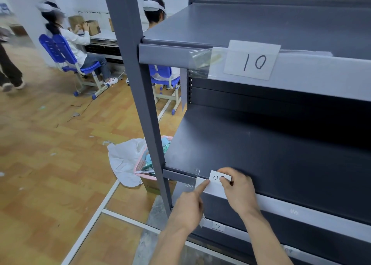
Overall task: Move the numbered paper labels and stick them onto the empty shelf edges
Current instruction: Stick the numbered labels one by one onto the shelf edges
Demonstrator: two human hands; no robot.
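A small white paper label (217,179) starting with "0" lies against the front edge of the middle shelf (301,208), with clear tape (193,178) at its left end. My right hand (237,190) covers the label's right part, fingers pinching it against the edge. My left hand (188,206) points with the index finger, its tip pressing the tape at the label's left edge. A larger label reading "10" (252,60) is taped to the upper shelf edge (164,54). Another small "10" label (217,226) sits on the lower shelf edge.
The grey upright post (140,84) of the rack stands left of my hands. A pink basket (144,170) with a white bag (124,160) sits on the wooden floor behind it. Two people sit on blue chairs (66,58) at a table in the back.
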